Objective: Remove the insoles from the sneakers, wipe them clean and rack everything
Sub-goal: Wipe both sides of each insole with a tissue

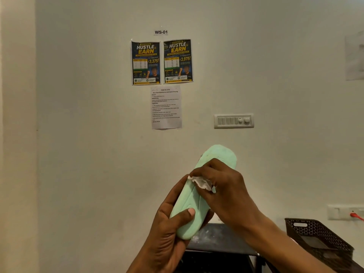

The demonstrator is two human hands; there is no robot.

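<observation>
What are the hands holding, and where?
The left hand grips the green insole at its near end; right hand pinches a white tissue against its middle.

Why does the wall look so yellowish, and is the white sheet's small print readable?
Head view: dim, warm light tints the pale painted wall yellowish, no glare; small text on the white printed sheet is too soft to read; the mint-green foam insole in the left hand and crumpled white tissue pinched by the right hand look fairly sharp; the pale paper at the right edge looks smeared.
</observation>
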